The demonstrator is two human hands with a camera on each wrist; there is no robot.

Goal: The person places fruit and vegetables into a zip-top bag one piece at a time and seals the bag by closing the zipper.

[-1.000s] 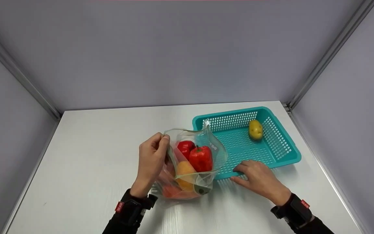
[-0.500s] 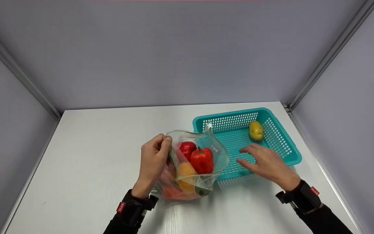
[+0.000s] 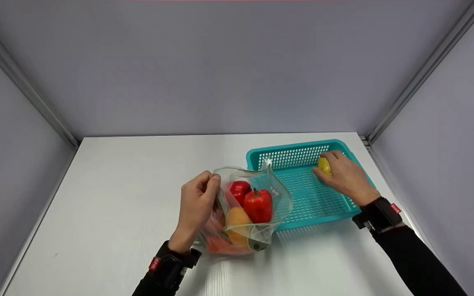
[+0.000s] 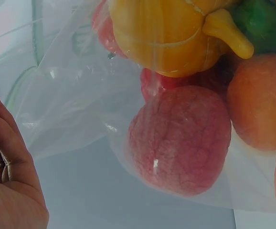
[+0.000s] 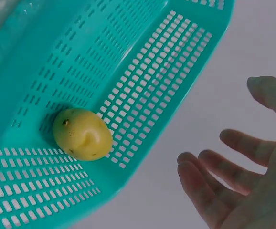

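Note:
In the head view my left hand (image 3: 198, 205) pinches the left rim of a clear plastic bag (image 3: 282, 201). Inside it show two red bell peppers (image 3: 258, 206), a yellow-orange piece (image 3: 237, 224) and other produce. Up close in the left wrist view are a small yellow pumpkin (image 4: 162, 33), a wrinkled reddish round piece (image 4: 181, 143) and an orange round one (image 4: 260, 102). My right hand (image 3: 344, 176) reaches into the teal basket (image 3: 303, 224), thumb and fingers on either side of a yellow potato (image 3: 324, 165). The right wrist view shows the fingers spread, apart from the potato (image 5: 83, 134).
The basket stands at the right of a white table (image 3: 117, 197), its near left corner behind the bag. Grey wall panels (image 3: 220, 70) enclose the back and both sides. Perforated walls (image 5: 147, 86) rise around the potato.
My right hand has moved from the basket's near rim up and right to the potato at its far right. The left hand keeps its hold on the bag, almost unmoved.

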